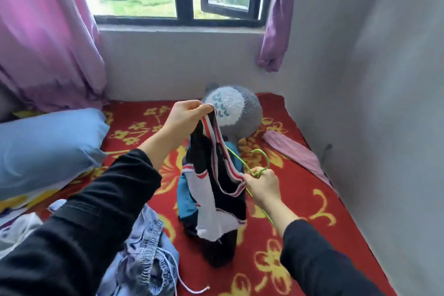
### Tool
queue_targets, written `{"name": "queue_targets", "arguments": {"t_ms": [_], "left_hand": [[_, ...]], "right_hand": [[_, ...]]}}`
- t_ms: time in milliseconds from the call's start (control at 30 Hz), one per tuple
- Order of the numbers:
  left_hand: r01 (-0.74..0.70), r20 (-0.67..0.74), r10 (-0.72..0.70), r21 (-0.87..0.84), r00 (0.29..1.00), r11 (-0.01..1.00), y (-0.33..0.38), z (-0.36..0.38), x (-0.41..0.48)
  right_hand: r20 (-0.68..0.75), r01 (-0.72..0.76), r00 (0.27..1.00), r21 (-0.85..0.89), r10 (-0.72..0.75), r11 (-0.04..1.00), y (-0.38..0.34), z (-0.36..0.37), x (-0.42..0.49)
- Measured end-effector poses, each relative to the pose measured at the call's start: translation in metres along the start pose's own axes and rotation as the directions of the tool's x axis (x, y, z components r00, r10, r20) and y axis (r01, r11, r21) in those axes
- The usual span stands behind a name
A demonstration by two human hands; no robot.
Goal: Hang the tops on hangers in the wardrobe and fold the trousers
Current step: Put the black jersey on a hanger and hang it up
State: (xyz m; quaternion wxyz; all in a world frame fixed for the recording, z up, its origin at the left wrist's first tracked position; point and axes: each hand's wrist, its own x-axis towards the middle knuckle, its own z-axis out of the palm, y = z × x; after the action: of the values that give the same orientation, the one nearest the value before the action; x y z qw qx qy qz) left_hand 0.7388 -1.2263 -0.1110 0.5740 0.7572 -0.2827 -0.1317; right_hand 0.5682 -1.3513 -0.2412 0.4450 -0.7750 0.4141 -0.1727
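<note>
1. Head view: L hand (186, 115) pinches the far side of the top (216, 175) at its neckline, raised over the bed (312, 199). R hand (263, 184) grips the green wire hanger (240, 162) plus the near neckline edge.
2. Step, prob.: feeding hanger into neck. Keep the opening stretched w/ L hand, slip one shoulder in at a time, and leave the hook outside.
3. Top: black w/ white panels and red-white striped trim. It hangs limp btwn hands, hem bunched on bed, mid-scene.
4. Pale blue drawstring trousers (144, 235) lie near left, unfolded.
</note>
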Motion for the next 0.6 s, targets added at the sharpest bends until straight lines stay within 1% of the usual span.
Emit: {"name": "queue_targets", "arguments": {"t_ms": [67, 133, 233, 300, 400, 500, 600], "left_hand": [[-0.001, 0.003, 0.002, -0.038, 1.0, 0.999, 0.025, -0.015, -0.004], [-0.014, 0.022, 0.015, -0.074, 1.0, 0.997, 0.046, -0.024, -0.012], [-0.031, 0.03, 0.034, -0.121, 0.999, 0.992, 0.065, -0.032, -0.024], [-0.023, 0.006, 0.024, -0.115, 1.0, 0.993, 0.066, -0.037, -0.03], [0.026, -0.089, -0.032, -0.065, 0.995, 0.998, 0.049, -0.056, -0.036], [0.088, -0.199, -0.085, 0.005, 0.976, 0.996, 0.022, -0.083, -0.047], [0.166, -0.209, -0.145, 0.084, 0.967, 0.983, 0.004, -0.106, -0.058]], "right_hand": [[0.056, 0.029, 0.998, 0.039, -0.031, 0.999, -0.022, -0.016, -0.004], [0.107, 0.048, 0.993, 0.03, -0.051, 0.998, -0.043, -0.021, -0.011], [0.17, 0.058, 0.984, -0.047, -0.05, 0.997, -0.059, -0.015, -0.027], [0.173, 0.061, 0.984, -0.124, -0.039, 0.99, -0.059, -0.012, -0.036], [0.134, 0.026, 0.991, -0.195, 0.001, 0.98, -0.058, -0.025, -0.04], [0.034, -0.024, 0.999, -0.269, 0.034, 0.963, -0.065, -0.048, -0.027], [-0.104, -0.033, 0.995, -0.241, 0.008, 0.97, -0.086, -0.074, -0.009]]}}
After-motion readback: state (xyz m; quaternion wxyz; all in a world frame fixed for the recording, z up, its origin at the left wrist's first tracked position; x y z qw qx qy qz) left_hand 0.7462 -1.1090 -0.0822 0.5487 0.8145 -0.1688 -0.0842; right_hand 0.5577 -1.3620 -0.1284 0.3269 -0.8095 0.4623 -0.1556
